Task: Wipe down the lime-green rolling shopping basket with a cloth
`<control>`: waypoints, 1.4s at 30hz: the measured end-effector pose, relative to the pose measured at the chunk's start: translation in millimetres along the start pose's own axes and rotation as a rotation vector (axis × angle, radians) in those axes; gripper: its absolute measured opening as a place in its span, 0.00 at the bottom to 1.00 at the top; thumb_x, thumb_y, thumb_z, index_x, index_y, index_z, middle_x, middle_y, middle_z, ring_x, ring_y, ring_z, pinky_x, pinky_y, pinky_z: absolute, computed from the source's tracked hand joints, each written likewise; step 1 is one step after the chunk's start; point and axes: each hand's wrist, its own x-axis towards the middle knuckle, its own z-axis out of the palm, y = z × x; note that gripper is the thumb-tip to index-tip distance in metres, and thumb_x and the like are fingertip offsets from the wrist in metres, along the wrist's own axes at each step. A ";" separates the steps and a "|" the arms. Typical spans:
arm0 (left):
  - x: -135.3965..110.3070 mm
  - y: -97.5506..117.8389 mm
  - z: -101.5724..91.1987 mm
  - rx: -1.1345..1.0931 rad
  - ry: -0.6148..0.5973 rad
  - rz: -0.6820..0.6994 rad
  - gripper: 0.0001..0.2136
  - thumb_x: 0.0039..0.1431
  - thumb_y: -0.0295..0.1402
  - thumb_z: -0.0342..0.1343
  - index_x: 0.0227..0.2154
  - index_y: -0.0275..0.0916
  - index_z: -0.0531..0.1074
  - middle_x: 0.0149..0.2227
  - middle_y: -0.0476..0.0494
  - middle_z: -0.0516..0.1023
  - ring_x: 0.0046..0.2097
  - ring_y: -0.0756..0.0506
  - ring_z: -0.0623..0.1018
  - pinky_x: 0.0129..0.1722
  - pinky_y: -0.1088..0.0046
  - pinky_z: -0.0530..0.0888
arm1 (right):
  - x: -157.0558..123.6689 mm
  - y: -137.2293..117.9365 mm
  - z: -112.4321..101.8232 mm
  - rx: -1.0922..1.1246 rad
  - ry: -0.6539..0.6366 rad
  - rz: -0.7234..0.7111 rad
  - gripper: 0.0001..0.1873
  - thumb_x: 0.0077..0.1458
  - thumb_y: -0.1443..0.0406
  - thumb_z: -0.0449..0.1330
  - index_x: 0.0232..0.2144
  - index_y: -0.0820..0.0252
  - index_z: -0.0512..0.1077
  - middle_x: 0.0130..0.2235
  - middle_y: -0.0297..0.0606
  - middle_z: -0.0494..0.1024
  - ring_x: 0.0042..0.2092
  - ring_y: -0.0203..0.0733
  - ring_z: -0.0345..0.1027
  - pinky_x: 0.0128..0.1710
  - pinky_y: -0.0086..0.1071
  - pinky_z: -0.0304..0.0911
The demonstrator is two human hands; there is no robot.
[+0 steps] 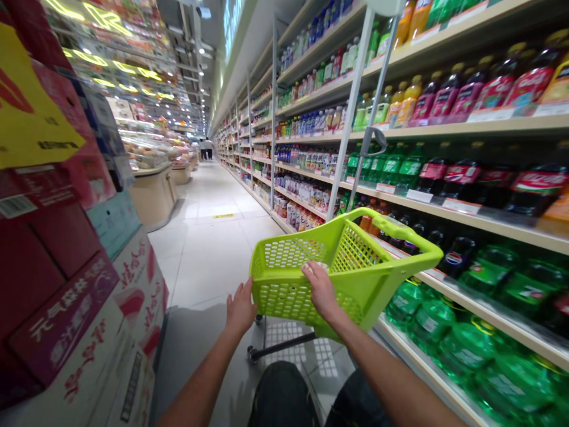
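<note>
A lime-green shopping cart (284,290) with a perforated plastic basket stands in front of my knees, its handle toward the shelves on the right. My left hand (241,309) is at the basket's left end, its fingers curled against the corner. Over the near rim reaches my right hand (322,292), closed around a crumpled white cloth or tissue (323,265), which shows only in part beyond the fingers. The basket's dividing panel (351,246) stands to the right of that hand.
Shelves (444,207) of drink bottles run along the right, close to the cart. Stacked cartons (57,284) with a yellow sign (31,101) rise at the left. A tiled aisle (208,196) leads past food counters (153,196) to distant people (207,148).
</note>
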 end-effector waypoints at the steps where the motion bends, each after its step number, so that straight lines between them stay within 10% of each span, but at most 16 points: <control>1: -0.3 0.0 2.2 -0.019 0.004 -0.010 0.30 0.48 0.24 0.45 0.57 0.41 0.48 0.59 0.43 0.58 0.60 0.43 0.55 0.56 0.53 0.55 | 3.2 -9.8 9.2 0.005 -0.026 -0.026 0.21 0.51 0.77 0.46 0.45 0.58 0.68 0.51 0.43 0.68 0.54 0.43 0.57 0.53 0.43 0.55; 9: -1.8 -20.5 3.6 -0.060 -0.025 -0.095 0.28 0.50 0.24 0.47 0.56 0.34 0.49 0.56 0.39 0.62 0.56 0.48 0.64 0.53 0.70 0.61 | 10.8 -97.9 81.8 0.090 -0.221 -0.409 0.13 0.56 0.68 0.51 0.44 0.59 0.68 0.50 0.42 0.69 0.55 0.43 0.56 0.53 0.42 0.54; 15: -7.6 -21.6 -6.6 0.013 -0.002 -0.103 0.27 0.51 0.26 0.47 0.56 0.32 0.50 0.54 0.36 0.64 0.56 0.46 0.63 0.52 0.69 0.62 | -43.4 -65.9 62.8 0.064 -0.257 -0.445 0.11 0.57 0.68 0.50 0.38 0.62 0.72 0.45 0.45 0.74 0.52 0.42 0.61 0.49 0.41 0.61; 21: 4.1 12.3 -11.1 0.032 0.140 0.023 0.26 0.51 0.25 0.44 0.55 0.36 0.53 0.56 0.40 0.62 0.59 0.44 0.58 0.55 0.63 0.59 | -26.6 -43.1 31.3 0.094 -0.049 -0.323 0.16 0.59 0.70 0.46 0.47 0.58 0.67 0.52 0.43 0.67 0.59 0.42 0.49 0.54 0.46 0.54; 30: 16.3 64.1 -5.7 0.147 -0.003 0.245 0.30 0.48 0.20 0.40 0.57 0.38 0.51 0.61 0.44 0.52 0.62 0.45 0.51 0.58 0.54 0.51 | -43.1 -9.4 24.4 0.001 -0.091 -0.276 0.16 0.58 0.71 0.46 0.44 0.57 0.69 0.48 0.42 0.71 0.55 0.41 0.57 0.50 0.42 0.59; 42: 25.6 70.9 -8.8 0.243 -0.052 0.239 0.32 0.45 0.17 0.38 0.57 0.38 0.50 0.61 0.44 0.51 0.61 0.44 0.52 0.56 0.47 0.50 | -55.2 13.2 21.5 0.011 -0.134 -0.266 0.14 0.56 0.72 0.49 0.42 0.61 0.70 0.46 0.44 0.72 0.55 0.43 0.58 0.50 0.43 0.60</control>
